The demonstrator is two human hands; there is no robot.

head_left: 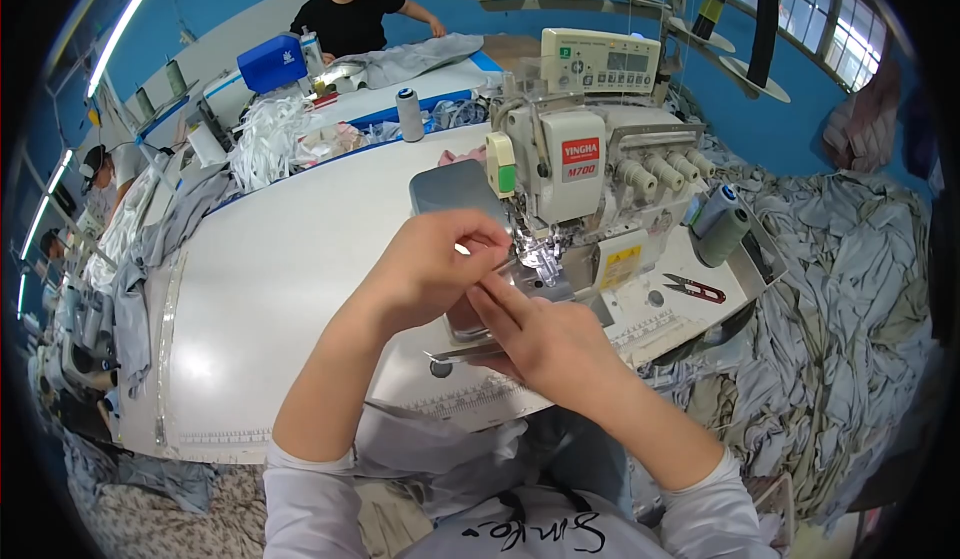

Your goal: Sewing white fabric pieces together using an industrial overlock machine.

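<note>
Both my hands meet just in front of the needle area of a white overlock sewing machine (565, 174). My left hand (430, 259) is closed in a pinch, thumb and forefinger curled into a ring beside the metal presser foot (540, 259). My right hand (565, 349) is closed too, its fingertips against the left fingers and its lower fingers by a thin metal plate edge (460, 354). Anything between the fingertips is too small or hidden to make out. Beyond my left hand sits a grey flat plate (455, 191).
Thread snips (695, 289) lie on the machine's right side, near thread cones (725, 234). A grey thread cone (410, 116) stands on the white table (270, 289). Heaped grey fabric (820, 329) fills the right. A co-worker (350, 19) handles cloth across the table.
</note>
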